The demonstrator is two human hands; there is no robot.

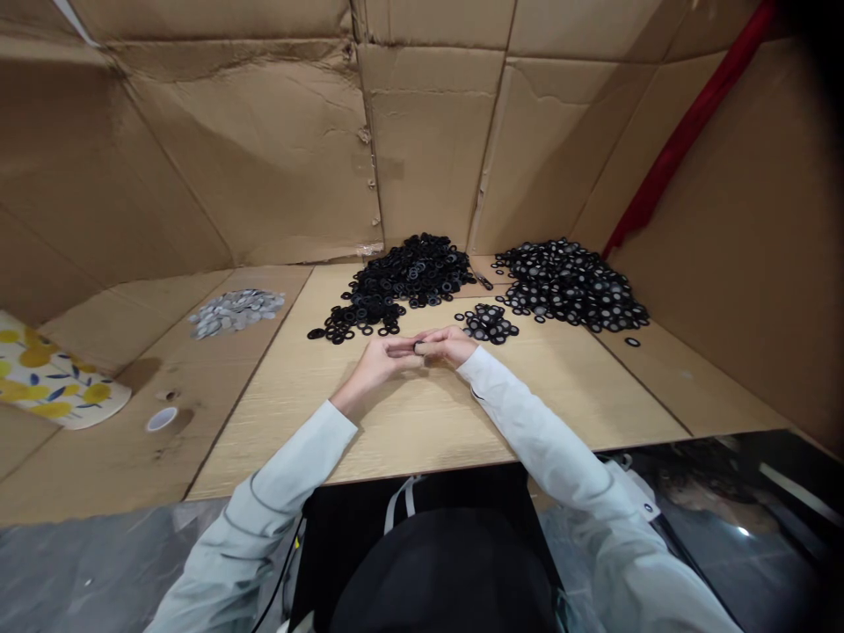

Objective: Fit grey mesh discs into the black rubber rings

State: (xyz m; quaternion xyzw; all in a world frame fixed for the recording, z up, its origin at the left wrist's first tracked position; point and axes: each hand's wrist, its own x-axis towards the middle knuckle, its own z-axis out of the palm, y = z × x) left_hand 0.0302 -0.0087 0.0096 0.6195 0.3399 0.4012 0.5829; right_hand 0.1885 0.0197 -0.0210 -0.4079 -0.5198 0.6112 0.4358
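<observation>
My left hand [381, 362] and my right hand [449, 345] meet over the middle of the board, fingers closed together. Pinched between both sets of fingertips is a small black ring [418, 348], mostly covered by the fingers; whether a disc sits in it cannot be made out. Just beyond the hands lies a heap of black rings [415, 272], with a looser spread of rings [360, 318] on its near left side. Close to my right hand is a small pile of black rings with pale centres [489, 323]. A larger pile of such rings [571, 286] rises behind it.
Flat silvery discs [237, 311] lie heaped at the left. A small white round cup or lid [162, 419] and a lemon-patterned cylinder [59, 378] stand nearer left. A small tool [483, 280] rests between the piles. Cardboard walls [435, 132] enclose the table; red cloth [686, 141] hangs right.
</observation>
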